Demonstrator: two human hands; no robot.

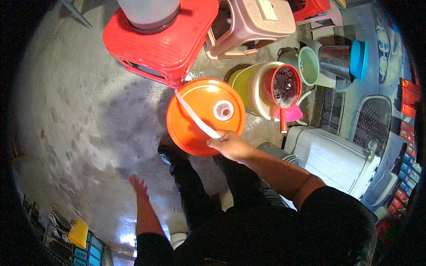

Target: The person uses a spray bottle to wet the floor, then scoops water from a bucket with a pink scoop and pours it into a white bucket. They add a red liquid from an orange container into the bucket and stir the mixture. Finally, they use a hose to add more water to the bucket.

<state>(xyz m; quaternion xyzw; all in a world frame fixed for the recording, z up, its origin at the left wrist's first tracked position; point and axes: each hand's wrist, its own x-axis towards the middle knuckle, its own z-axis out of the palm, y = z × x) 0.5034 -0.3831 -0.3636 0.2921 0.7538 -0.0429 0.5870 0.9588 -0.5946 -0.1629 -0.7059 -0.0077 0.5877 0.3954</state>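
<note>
My right hand [230, 144] is closed around a white strap handle [195, 116], which runs across the top of a round orange pail [191, 133]. A white ring with an open hole [223, 110] sits in the pail's top, right of the handle. The pail's sides and base are hidden beneath that top. Off to the left, my left hand [139, 185] hangs over the concrete floor with its fingers apart, holding nothing.
Ahead stands a red stool [164, 48] bearing a translucent container [148, 13]; a beige stool [253, 26] is beside it. A red dipper [284, 86] of dark foamy liquid rests on a yellow-green bucket [246, 88]. A white plastic jug [328, 159] lies at right.
</note>
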